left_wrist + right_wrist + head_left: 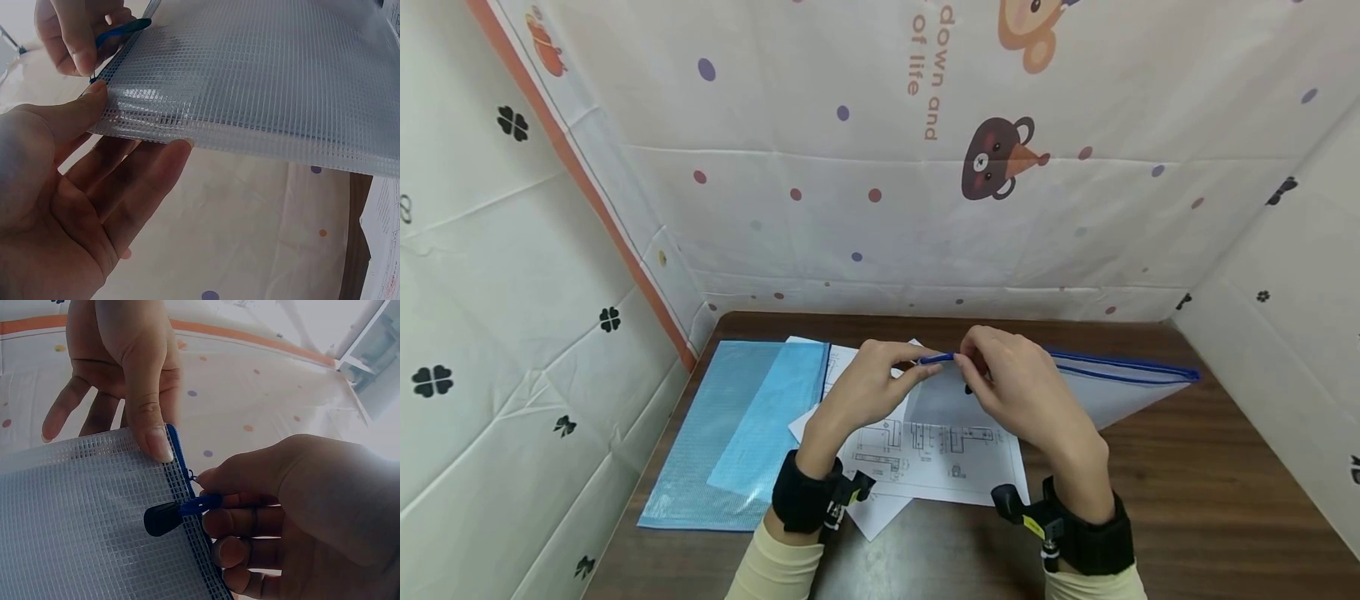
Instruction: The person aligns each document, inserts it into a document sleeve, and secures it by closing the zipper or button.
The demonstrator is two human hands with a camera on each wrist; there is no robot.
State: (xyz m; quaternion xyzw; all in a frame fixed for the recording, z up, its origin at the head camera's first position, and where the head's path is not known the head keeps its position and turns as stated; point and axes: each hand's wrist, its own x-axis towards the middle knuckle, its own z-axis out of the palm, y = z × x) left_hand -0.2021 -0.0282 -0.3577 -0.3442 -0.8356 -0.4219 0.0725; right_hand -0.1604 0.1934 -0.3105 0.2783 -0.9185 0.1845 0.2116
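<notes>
A clear mesh zipper pouch [1097, 400] with blue zipper edging is held up over the papers. At its near-left corner, my left hand [865, 387] pinches the pouch between thumb and fingers. My right hand [1026, 387] is beside it along the same edge, thumb and forefinger pinching the zipper slider. From the slider hangs a zipper pull [164, 519] with a blue cord and a dark tip, lying over the mesh in the right wrist view. The left wrist view shows the left thumb on top of the mesh and the fingers under it.
A light blue mesh pouch [700, 450] lies flat on the left of the brown wooden table [1210, 517]. Printed sheets with technical drawings [925, 479] overlap in the middle, beneath the hands. White patterned cloth [775, 100] hangs behind the table and at both sides.
</notes>
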